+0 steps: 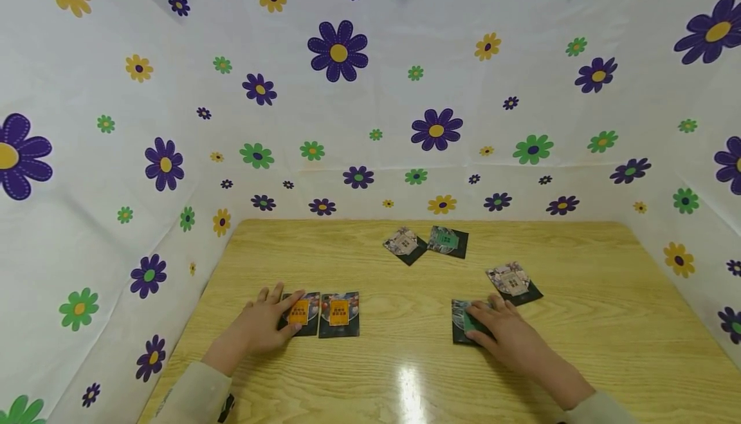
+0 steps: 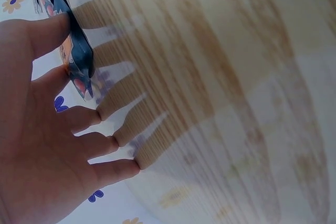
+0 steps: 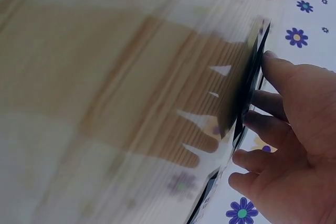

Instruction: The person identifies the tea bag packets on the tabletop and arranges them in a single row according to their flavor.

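Observation:
My left hand (image 1: 260, 326) rests with spread fingers at the left packet (image 1: 300, 314), a small flat dark pouch with an orange label. Its thumb and index finger lie on the packet's face, while the other fingertips touch the table beside it, as the left wrist view shows. A matching orange-labelled packet (image 1: 339, 316) lies just to the right. Over on the right, my right hand (image 1: 512, 340) touches a green-labelled packet (image 1: 460, 322) from above, thumb and fingers on its face, covering part of it. Beyond those fingers lies a beige-labelled packet (image 1: 514, 282).
Toward the back of the wooden table (image 1: 324, 250) lie another beige-labelled packet (image 1: 405, 245) and a green-labelled packet (image 1: 448, 241), edges close together. A white flower-patterned cloth (image 1: 376, 96) walls the table at the back and both sides.

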The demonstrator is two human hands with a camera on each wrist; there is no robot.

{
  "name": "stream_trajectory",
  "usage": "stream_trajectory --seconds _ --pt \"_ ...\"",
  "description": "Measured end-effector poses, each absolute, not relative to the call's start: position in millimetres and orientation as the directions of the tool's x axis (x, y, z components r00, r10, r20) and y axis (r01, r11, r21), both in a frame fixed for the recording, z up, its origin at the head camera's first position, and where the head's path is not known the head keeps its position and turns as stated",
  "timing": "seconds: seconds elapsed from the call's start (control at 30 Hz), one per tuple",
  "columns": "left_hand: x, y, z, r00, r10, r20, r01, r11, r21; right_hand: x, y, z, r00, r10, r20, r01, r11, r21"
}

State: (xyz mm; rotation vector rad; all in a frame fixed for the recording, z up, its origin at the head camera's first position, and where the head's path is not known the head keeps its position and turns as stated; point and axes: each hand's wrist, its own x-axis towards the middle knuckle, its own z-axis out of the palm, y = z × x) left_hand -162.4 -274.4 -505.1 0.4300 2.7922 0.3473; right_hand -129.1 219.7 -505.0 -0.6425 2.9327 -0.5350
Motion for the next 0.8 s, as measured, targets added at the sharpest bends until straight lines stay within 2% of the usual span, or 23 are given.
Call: stream_trajectory --seconds 0.8 --pt "-162 -275 -507 -0.918 0.328 -0.225 0.265 0.926 0.27 -132 200 -505 -0.882 -0.472 -0.023 -0.43 0.822 -0.373"
